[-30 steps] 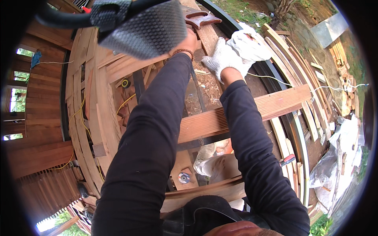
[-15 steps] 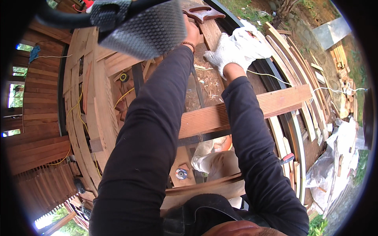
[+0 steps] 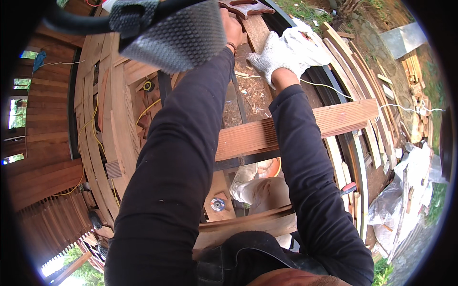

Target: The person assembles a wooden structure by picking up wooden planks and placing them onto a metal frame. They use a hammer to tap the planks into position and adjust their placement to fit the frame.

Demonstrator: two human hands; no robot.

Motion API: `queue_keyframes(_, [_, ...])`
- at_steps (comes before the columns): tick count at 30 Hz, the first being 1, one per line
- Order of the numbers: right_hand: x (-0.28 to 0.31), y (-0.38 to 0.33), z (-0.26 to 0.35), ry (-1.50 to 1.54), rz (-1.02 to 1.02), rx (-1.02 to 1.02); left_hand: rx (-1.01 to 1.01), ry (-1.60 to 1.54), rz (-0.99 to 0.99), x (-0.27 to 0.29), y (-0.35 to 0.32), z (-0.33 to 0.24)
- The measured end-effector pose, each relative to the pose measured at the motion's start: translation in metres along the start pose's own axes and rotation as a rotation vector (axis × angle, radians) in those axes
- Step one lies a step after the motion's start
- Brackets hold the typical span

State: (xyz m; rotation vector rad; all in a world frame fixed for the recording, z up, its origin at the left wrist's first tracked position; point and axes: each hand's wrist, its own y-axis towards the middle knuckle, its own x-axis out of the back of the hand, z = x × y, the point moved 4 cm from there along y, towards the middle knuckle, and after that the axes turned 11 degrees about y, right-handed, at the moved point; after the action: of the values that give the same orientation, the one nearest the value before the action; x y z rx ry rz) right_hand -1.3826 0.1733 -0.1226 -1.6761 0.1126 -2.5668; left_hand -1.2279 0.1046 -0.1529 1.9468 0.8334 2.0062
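My left hand [image 3: 232,31], bare with a beaded bracelet at the wrist, reaches to the top of the view. Its fingers are mostly hidden behind a grey textured strap [image 3: 179,40], so its grip does not show. Just beyond it lies a brown wooden saw handle [image 3: 245,8] across the end of a narrow plank [image 3: 256,32]. My right hand [image 3: 276,59], in a white knitted glove, is over the plank's right edge, thumb pointing left. It appears to clutch a bunched white cloth [image 3: 310,50] with a brownish patch; the other fingers blend into it.
A grooved board [image 3: 248,141] crosses beneath my forearms, resting over dark beams. Long boards [image 3: 93,124] line the left, with a yellow cord [image 3: 141,114] and a tape roll [image 3: 149,86]. A disc [image 3: 218,204] lies lower down. Timber strips and plastic sheeting [image 3: 389,209] are at right.
The whole view has shifted slightly. My left hand and the saw handle sit a little higher in the picture; the right hand stays by the plank with the white cloth.
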Motion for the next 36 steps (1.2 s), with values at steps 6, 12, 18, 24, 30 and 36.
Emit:
queue_keyframes(6, [-0.003,0.003,-0.004,0.010,-0.021,0.033,0.049,-0.066,-0.108,0.014,-0.005,-0.005])
queue_keyframes(12, [0.009,-0.004,0.002,0.009,-0.013,0.021,0.041,-0.077,-0.123,0.017,0.000,-0.002])
queue_keyframes(18, [-0.005,0.003,-0.001,-0.030,-0.105,0.065,-0.089,-0.269,-0.154,0.001,-0.005,0.013])
queue_keyframes(24, [0.002,0.003,0.000,0.013,-0.195,0.054,-0.255,-0.363,-0.158,0.038,-0.078,0.055])
queue_keyframes(30, [-0.004,0.002,0.002,-0.039,-0.250,0.119,-0.241,-0.445,0.040,0.020,-0.061,0.069])
queue_keyframes(36, [-0.002,0.003,0.002,0.012,-0.237,0.156,-0.172,-0.507,-0.035,0.030,-0.057,0.072])
